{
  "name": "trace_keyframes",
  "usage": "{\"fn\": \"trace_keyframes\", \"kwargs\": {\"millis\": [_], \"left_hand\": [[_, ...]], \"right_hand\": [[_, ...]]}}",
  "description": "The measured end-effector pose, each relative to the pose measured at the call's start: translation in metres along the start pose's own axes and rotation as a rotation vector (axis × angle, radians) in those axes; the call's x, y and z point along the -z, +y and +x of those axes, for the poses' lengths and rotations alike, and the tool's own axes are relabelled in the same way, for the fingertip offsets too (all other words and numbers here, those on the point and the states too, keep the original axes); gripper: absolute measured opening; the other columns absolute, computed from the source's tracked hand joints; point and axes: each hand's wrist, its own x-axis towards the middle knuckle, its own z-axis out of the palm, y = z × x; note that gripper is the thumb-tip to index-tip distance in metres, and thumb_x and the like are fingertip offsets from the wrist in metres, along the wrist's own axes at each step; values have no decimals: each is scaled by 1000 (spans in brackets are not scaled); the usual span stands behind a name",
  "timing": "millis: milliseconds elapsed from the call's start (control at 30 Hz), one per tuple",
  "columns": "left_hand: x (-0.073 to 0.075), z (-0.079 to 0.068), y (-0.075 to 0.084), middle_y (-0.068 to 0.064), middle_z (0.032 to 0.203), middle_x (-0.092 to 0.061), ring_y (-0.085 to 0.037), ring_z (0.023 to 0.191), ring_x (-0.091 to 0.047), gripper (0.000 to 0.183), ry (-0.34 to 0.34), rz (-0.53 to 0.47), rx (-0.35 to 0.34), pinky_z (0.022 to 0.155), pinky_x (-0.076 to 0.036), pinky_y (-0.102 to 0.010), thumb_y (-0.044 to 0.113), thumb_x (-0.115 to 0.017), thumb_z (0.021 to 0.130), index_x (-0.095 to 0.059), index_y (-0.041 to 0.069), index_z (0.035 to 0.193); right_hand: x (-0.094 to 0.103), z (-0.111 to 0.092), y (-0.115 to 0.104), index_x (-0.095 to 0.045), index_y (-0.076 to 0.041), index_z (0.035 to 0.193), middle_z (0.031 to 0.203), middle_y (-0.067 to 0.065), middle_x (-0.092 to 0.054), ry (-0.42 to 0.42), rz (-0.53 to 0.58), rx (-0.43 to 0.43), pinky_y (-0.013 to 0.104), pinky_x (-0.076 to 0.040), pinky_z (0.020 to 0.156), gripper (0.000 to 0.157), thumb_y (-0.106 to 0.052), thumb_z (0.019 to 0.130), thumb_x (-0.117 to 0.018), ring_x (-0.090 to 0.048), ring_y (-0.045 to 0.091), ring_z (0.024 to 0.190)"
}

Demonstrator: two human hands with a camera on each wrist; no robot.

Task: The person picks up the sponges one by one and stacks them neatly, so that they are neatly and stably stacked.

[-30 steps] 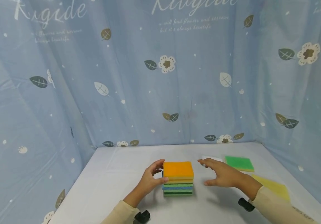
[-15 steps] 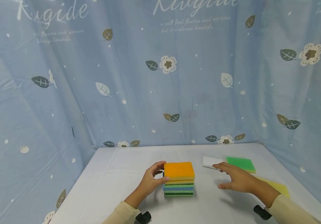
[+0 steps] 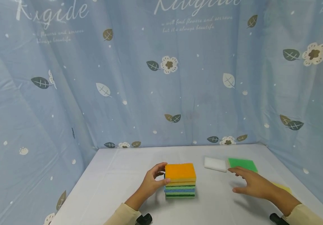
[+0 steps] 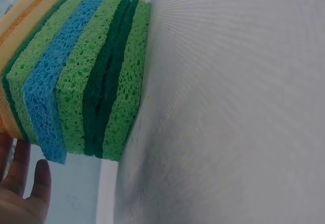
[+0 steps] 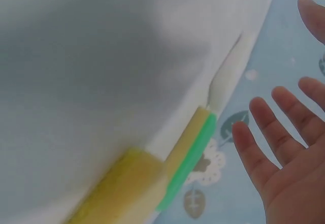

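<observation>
A stack of several sponges [image 3: 179, 188] stands on the table. Its top one is an orange sponge [image 3: 180, 171]; below come yellow, green and blue layers. My left hand [image 3: 150, 181] holds the stack at its left end, thumb at the front corner and fingers toward the back. In the left wrist view a blue sponge [image 4: 45, 102] juts out of the pile. My right hand [image 3: 255, 186] is over the right side of the table, fingers spread and holding nothing. It is nearest to a green-topped sponge [image 3: 243, 163] and a yellow sponge [image 3: 282, 187], which it partly hides.
A white sponge-like pad [image 3: 215, 164] lies left of the green-topped sponge. The white-covered table [image 3: 127, 165] is bounded at the back and sides by a blue patterned curtain [image 3: 138, 93].
My right hand has moved right, away from the stack, uncovering the white pad and passing partly in front of the green-topped and yellow sponges. My left hand stays at the stack.
</observation>
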Motion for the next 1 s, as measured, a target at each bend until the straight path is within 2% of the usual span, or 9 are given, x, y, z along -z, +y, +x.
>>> {"fn": "trace_keyframes", "kwargs": {"millis": [200,367,533,667,767,1000], "left_hand": [[0,-1,-2,-4,123,-59,-22,113,-54,59,-6,-3,-16,101,-42,-43,16,-76,86,-50,13,138],[-3,-2,-2,-2,123,-59,-22,114,-53,58,-6,-21,2,101,-41,-45,18,-77,85,-52,15,137],[-4,-4,-2,-3,124,-59,-23,114,-53,57,-10,-27,-7,101,-40,-51,18,-75,86,-51,14,137],[-4,-4,-2,-3,124,-59,-24,114,-53,55,-11,-24,-8,101,-40,-51,16,-74,87,-51,14,137],[-4,-4,-1,-2,125,-59,-23,115,-52,55,-6,-20,7,102,-39,-51,17,-74,87,-51,16,138],[-2,-3,-1,-4,127,-58,-22,117,-51,60,3,-6,-22,101,-40,-50,15,-73,87,-47,15,141]], "right_hand": [[2,-12,12,-52,-6,138,133,12,-52,-14,-21,2,50,-50,77,78,-54,80,-73,-58,31,106],[2,-24,25,-53,-5,137,134,18,-52,-15,-47,-39,55,-49,81,80,-55,78,-74,-59,37,108],[2,-38,41,-55,-2,135,132,21,-54,38,-78,-63,62,-44,85,83,-54,74,-77,-54,45,114],[2,-50,56,-57,0,132,128,23,-55,79,-93,-78,65,-43,84,82,-52,73,-79,-49,50,115],[4,-57,64,-57,0,131,127,25,-55,78,-95,-112,65,-43,83,81,-52,73,-79,-50,50,114],[7,-61,77,-60,-1,126,124,24,-56,100,-106,-112,65,-42,83,76,-49,71,-81,-50,50,112]]}}
